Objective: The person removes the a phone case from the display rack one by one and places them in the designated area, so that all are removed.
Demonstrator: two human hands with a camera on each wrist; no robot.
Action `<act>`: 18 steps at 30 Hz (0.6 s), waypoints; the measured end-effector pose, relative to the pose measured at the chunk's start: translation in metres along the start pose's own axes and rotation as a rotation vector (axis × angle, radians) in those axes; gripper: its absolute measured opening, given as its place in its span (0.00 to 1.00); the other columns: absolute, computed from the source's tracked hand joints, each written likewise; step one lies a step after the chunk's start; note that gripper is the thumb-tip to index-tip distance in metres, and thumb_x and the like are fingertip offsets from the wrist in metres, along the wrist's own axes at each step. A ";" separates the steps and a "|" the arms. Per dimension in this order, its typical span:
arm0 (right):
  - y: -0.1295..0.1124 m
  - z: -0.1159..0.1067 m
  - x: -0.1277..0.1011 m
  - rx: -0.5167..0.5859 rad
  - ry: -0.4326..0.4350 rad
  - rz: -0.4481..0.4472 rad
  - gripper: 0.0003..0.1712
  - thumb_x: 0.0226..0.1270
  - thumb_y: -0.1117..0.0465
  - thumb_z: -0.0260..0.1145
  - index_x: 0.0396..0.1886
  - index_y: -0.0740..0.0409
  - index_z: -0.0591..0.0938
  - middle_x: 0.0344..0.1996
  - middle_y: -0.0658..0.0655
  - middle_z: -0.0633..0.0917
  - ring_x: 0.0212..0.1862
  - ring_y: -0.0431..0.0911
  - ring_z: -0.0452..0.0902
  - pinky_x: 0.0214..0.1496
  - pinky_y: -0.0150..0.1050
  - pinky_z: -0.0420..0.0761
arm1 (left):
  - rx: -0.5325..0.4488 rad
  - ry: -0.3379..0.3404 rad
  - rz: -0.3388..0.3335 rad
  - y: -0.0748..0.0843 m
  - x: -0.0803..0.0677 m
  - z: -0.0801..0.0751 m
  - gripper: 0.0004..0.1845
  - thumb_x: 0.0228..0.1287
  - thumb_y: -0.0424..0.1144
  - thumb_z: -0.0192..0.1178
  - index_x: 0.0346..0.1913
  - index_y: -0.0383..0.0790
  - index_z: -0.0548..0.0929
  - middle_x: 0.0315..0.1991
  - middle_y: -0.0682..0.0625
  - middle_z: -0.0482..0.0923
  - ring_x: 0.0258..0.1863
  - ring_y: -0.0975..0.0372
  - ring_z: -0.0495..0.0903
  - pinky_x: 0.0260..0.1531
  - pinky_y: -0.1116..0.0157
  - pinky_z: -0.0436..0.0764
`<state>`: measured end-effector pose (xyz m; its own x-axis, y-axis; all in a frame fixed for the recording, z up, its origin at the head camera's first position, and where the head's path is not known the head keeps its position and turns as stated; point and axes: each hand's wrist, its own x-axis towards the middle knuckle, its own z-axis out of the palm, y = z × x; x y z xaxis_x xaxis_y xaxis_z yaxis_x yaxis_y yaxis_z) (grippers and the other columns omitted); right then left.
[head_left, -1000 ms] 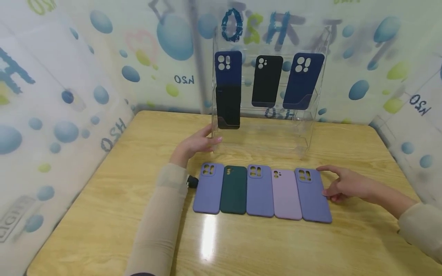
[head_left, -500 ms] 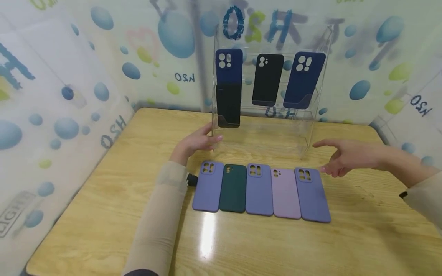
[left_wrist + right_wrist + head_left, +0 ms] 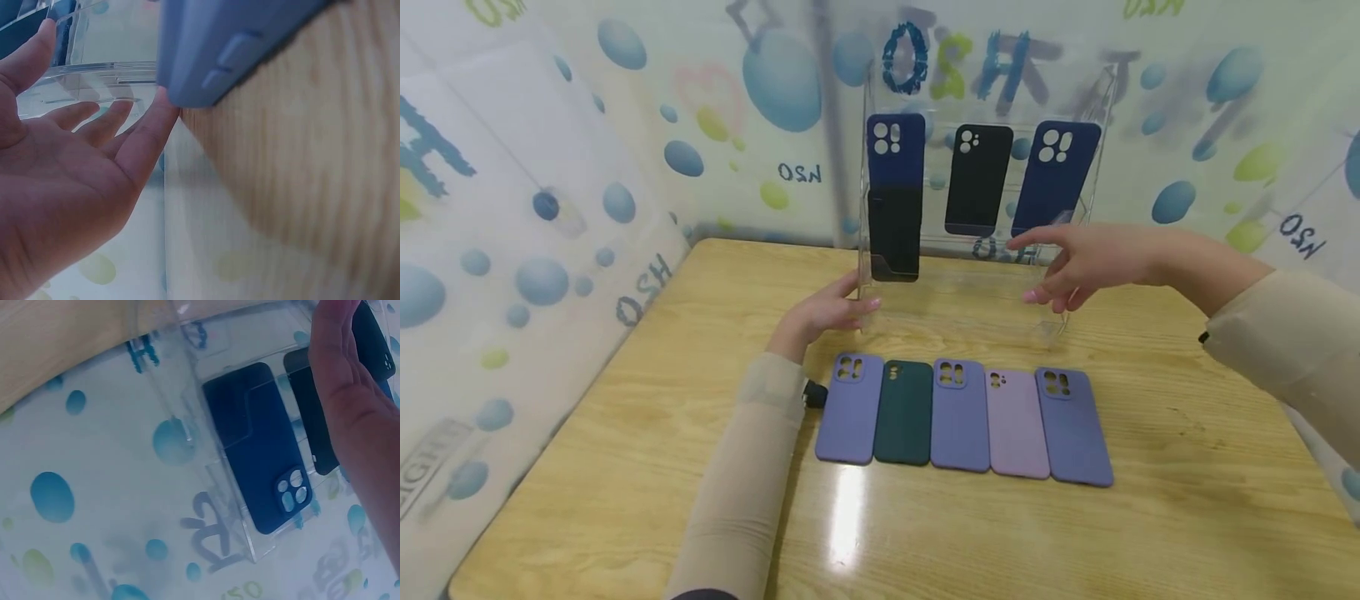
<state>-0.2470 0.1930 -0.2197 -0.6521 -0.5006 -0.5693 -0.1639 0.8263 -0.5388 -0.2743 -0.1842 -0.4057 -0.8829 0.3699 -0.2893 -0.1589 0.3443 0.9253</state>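
My left hand (image 3: 829, 310) holds the lower left side of a clear acrylic display stand (image 3: 970, 300), the thumb in front of its side panel. In the left wrist view, the spread left hand (image 3: 81, 156) is close to a case's end. My right hand (image 3: 1075, 262) is raised before the stand's right part, index finger extended, others loosely bent, holding nothing. Its index overlaps the foot of the right navy phone case (image 3: 1060, 171). A black phone case (image 3: 979, 179) is at the stand's middle; at left, a navy phone case (image 3: 896, 150) stands behind another black phone case (image 3: 895, 237).
On the wooden table (image 3: 700, 333), a row lies before the stand: purple-blue case (image 3: 850, 417), dark green case (image 3: 904, 417), a second purple-blue case (image 3: 961, 425), lilac case (image 3: 1018, 433) and a third purple-blue case (image 3: 1075, 433). Patterned wall sheeting (image 3: 625, 167) surrounds the table.
My right hand has let go of the rightmost purple-blue case and moved up and left to the stand. The left hand has stayed at the stand's left side.
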 end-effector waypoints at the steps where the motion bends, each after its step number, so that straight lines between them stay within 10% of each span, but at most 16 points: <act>1: -0.005 -0.001 0.002 -0.001 0.013 -0.008 0.55 0.77 0.44 0.69 0.89 0.46 0.45 0.60 0.62 0.87 0.50 0.48 0.87 0.59 0.48 0.89 | 0.001 -0.001 0.000 0.000 0.000 0.000 0.47 0.81 0.46 0.61 0.89 0.58 0.42 0.90 0.48 0.38 0.84 0.46 0.60 0.78 0.44 0.72; 18: -0.057 -0.012 0.048 -0.004 0.146 -0.098 0.58 0.76 0.48 0.71 0.88 0.31 0.39 0.68 0.64 0.81 0.54 0.52 0.85 0.60 0.47 0.88 | 0.017 0.002 -0.006 0.000 0.001 0.001 0.46 0.81 0.47 0.60 0.89 0.56 0.42 0.90 0.48 0.38 0.84 0.47 0.61 0.78 0.45 0.72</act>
<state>-0.2781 0.1248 -0.2089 -0.7333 -0.5360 -0.4183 -0.2347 0.7770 -0.5841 -0.2748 -0.1831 -0.4057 -0.8829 0.3658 -0.2945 -0.1569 0.3613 0.9192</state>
